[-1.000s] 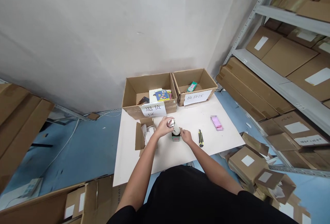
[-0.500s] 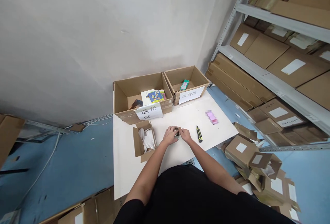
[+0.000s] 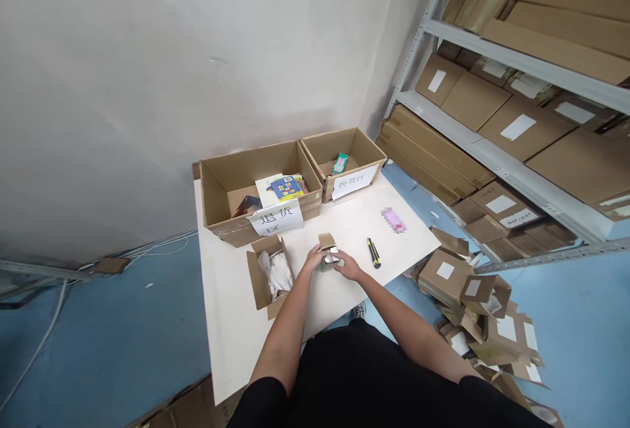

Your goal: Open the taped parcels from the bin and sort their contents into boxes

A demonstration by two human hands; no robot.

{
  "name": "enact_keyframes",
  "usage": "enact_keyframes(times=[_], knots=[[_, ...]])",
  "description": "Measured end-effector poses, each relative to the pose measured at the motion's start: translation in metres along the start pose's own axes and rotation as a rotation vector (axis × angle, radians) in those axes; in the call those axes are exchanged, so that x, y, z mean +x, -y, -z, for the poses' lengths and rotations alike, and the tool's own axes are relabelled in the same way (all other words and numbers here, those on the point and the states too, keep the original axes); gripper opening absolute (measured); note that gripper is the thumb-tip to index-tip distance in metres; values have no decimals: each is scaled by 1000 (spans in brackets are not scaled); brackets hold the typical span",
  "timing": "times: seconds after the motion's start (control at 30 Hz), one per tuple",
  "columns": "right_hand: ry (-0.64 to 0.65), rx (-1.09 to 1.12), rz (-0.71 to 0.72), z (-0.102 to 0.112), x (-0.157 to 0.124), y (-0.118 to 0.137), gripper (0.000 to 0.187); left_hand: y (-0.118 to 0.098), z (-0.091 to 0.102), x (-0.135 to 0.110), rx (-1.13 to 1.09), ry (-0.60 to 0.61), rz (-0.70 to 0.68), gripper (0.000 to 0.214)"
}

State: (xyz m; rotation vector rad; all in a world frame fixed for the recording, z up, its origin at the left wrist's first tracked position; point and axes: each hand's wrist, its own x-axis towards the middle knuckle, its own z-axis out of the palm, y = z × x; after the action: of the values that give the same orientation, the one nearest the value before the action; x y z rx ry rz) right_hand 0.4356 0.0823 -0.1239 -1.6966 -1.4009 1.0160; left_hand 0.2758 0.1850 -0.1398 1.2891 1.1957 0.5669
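My left hand (image 3: 315,256) is closed on the left side of a small cardboard box (image 3: 325,241) with a raised brown flap. From the right, my right hand (image 3: 348,266) has its fingers curled at the same box's opening. Something whitish and grey shows between the hands; its kind is too small to make out. To the right on the table lies a black and yellow utility knife (image 3: 373,253). An open carton (image 3: 253,277) with white plastic wrapping inside stands left of my hands.
Along the back of the white table (image 3: 227,349) stand a large labelled carton (image 3: 216,218) holding booklets (image 3: 288,188) and a smaller labelled carton (image 3: 364,146) with a green package (image 3: 339,163). A blurred pink item (image 3: 394,220) lies at right. Shelves (image 3: 467,126) and piled boxes (image 3: 443,277) flank the table.
The view has turned a little to the right. Between my hands the small box now shows its flap standing up, and my right hand has shifted lower beside it.
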Motion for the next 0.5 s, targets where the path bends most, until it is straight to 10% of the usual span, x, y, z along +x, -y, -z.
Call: enact_keyframes(times=[0.17,0.5], knots=[[-249,92,-95,7,-13,-2,54,0,16,-13,4,49,-143,49],[-227,-24,-2,-13,-9,-7,37,12,15,-38,281,77,-271,41]])
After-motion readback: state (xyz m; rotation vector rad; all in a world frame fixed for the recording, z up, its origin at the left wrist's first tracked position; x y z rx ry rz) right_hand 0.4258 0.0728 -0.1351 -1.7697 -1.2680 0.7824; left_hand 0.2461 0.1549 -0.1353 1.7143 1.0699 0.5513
